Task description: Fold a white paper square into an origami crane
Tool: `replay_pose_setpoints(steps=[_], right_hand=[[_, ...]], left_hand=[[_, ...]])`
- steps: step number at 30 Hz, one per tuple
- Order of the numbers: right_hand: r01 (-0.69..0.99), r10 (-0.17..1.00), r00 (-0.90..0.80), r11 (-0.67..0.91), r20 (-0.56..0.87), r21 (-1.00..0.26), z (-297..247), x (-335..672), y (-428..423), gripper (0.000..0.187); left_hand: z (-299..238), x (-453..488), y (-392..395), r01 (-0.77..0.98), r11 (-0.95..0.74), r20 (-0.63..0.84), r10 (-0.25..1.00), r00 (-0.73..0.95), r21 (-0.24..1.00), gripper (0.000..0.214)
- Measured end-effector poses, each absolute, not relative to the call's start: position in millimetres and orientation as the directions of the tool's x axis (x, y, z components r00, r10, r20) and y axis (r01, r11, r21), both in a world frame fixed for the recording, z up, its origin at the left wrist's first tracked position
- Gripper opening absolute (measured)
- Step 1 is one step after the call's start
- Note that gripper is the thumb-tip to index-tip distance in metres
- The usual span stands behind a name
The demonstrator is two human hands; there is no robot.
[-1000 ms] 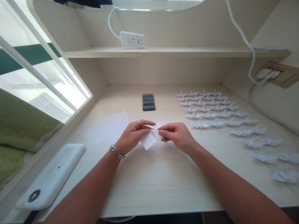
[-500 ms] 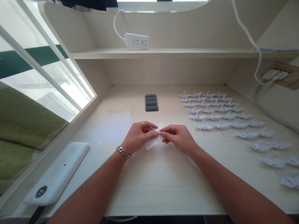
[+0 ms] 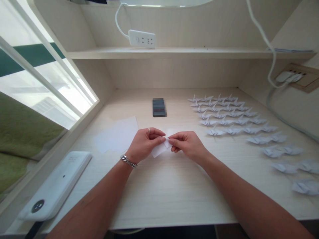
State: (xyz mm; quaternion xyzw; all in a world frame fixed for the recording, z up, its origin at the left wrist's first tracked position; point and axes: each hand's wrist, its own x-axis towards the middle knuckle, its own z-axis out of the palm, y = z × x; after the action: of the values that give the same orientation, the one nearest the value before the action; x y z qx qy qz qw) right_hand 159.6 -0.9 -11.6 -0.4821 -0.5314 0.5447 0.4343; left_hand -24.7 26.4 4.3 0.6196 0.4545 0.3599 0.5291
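Your left hand [image 3: 147, 142] has brought its thumb inward over the last second, so it and your right hand [image 3: 188, 142] pinch the folded white paper [image 3: 159, 152] nearly thumb to thumb over the desk [image 3: 174, 192], left of the paper cranes [image 3: 224, 122], apparently working a small fold.
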Motion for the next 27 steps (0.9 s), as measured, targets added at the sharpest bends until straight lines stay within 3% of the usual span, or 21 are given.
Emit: replay_pose_setpoints(steps=[9,14,19,27], right_hand=[[0.057,0.985,-0.166,-0.037,-0.046,-0.998,-11.5,159.7,-1.6,0.032],[0.083,0.989,-0.147,0.024,0.012,-0.996,-8.9,158.5,-4.1,0.029],[0.036,0.993,-0.102,0.065,0.061,-0.997,-7.3,158.8,-6.0,0.031],[0.135,0.986,-0.087,0.151,0.14,-0.979,-8.2,158.3,-8.7,0.023]], left_hand=[[7.2,-23.9,24.5,0.189,-0.018,-0.043,0.948,0.314,0.982,0.029],[13.4,-23.2,22.0,0.292,-0.101,-0.011,0.933,0.361,0.951,0.028],[18.9,-25.2,22.5,0.305,-0.106,0.012,0.956,0.295,0.946,0.026],[19.3,-27.3,24.3,0.408,-0.174,0.038,0.947,0.32,0.896,0.027]])
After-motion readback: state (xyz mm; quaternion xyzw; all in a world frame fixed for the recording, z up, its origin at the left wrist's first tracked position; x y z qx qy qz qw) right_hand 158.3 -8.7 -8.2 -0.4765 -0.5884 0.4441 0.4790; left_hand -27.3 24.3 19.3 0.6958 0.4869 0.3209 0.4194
